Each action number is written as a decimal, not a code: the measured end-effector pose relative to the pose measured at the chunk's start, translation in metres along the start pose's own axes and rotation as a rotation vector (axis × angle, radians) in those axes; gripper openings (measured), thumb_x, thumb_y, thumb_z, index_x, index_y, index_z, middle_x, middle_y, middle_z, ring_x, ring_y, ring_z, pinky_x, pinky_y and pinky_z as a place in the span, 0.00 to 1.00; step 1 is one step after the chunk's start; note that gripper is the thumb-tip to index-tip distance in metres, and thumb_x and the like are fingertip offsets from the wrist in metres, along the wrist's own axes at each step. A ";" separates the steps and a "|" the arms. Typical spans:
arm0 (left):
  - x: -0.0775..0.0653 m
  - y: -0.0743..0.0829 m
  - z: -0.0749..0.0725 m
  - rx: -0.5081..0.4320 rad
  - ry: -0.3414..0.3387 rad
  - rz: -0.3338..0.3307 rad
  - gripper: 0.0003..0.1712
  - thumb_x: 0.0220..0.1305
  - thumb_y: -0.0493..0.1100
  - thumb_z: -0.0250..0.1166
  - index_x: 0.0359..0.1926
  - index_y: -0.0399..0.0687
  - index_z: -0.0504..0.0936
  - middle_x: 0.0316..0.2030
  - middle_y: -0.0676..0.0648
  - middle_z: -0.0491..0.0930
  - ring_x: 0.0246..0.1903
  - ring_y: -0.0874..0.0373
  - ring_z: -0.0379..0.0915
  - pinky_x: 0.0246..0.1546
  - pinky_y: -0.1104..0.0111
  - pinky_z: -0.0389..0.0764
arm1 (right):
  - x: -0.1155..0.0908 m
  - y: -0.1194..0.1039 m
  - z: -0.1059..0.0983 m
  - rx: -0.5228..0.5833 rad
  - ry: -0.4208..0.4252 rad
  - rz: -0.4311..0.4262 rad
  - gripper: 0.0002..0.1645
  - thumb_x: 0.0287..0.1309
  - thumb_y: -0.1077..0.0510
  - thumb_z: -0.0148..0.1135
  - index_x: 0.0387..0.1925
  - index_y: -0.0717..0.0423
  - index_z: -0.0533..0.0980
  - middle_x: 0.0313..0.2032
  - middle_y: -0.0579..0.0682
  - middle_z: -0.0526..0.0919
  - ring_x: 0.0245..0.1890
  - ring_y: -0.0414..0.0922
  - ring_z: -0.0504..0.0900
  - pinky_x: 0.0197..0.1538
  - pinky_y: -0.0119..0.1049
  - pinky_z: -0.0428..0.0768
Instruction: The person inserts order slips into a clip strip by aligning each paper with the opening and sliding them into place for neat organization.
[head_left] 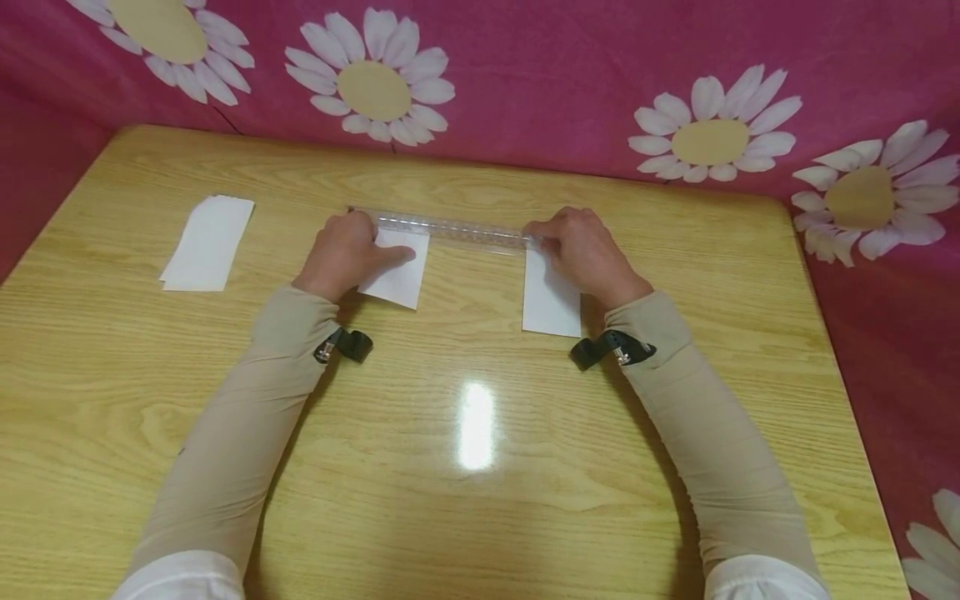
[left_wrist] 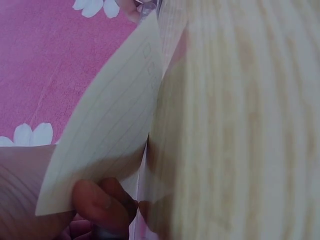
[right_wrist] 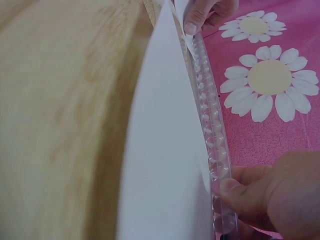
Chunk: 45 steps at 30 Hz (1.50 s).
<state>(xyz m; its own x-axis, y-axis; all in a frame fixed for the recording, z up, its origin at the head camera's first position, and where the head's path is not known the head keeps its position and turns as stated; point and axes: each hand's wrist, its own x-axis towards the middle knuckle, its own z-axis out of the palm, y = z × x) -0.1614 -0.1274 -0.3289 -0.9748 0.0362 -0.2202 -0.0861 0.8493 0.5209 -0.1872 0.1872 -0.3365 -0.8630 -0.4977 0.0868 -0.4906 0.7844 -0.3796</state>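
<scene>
A long clear plastic strip (head_left: 450,227) with a row of round bumps, plain in the right wrist view (right_wrist: 210,120), stretches between both hands near the table's back. My left hand (head_left: 345,250) holds its left end; a white paper card (head_left: 401,283) lies by the thumb. In the left wrist view that card (left_wrist: 110,110) stands tilted, showing printed lines and small boxes, with the left hand's fingertips (left_wrist: 97,202) at its lower edge. The right end is pinched by my right hand (head_left: 588,254), thumb on the near side. Another white card (head_left: 551,296) extends toward me beside this hand.
On the table's left lies a small stack of white cards (head_left: 210,243), slightly fanned. The wood-grain table (head_left: 420,500) meets a pink flowered cloth (head_left: 525,83) along its back edge, and the same cloth hangs at both sides.
</scene>
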 end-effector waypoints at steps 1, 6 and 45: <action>0.000 0.000 0.000 0.000 0.000 0.002 0.30 0.64 0.56 0.72 0.21 0.45 0.64 0.19 0.52 0.56 0.23 0.57 0.56 0.25 0.66 0.61 | 0.000 0.000 0.000 0.000 -0.003 0.001 0.19 0.69 0.70 0.56 0.55 0.59 0.84 0.41 0.66 0.88 0.46 0.60 0.84 0.60 0.55 0.77; 0.000 0.001 0.001 -0.003 -0.012 -0.001 0.30 0.64 0.56 0.71 0.20 0.45 0.64 0.18 0.52 0.56 0.22 0.57 0.56 0.24 0.66 0.61 | -0.001 0.000 0.001 0.010 -0.007 0.013 0.20 0.69 0.70 0.56 0.56 0.58 0.84 0.42 0.65 0.88 0.47 0.60 0.84 0.62 0.56 0.76; 0.000 0.012 0.006 0.004 -0.021 0.013 0.32 0.65 0.56 0.71 0.18 0.47 0.62 0.15 0.54 0.55 0.20 0.58 0.54 0.24 0.67 0.61 | -0.001 -0.001 -0.002 -0.003 0.003 -0.014 0.20 0.68 0.70 0.56 0.55 0.57 0.85 0.43 0.64 0.89 0.48 0.60 0.85 0.61 0.55 0.76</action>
<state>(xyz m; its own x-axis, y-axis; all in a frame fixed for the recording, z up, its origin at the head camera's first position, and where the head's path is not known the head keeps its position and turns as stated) -0.1611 -0.1143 -0.3275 -0.9712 0.0583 -0.2311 -0.0728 0.8510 0.5202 -0.1864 0.1876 -0.3349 -0.8563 -0.5076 0.0948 -0.5030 0.7784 -0.3755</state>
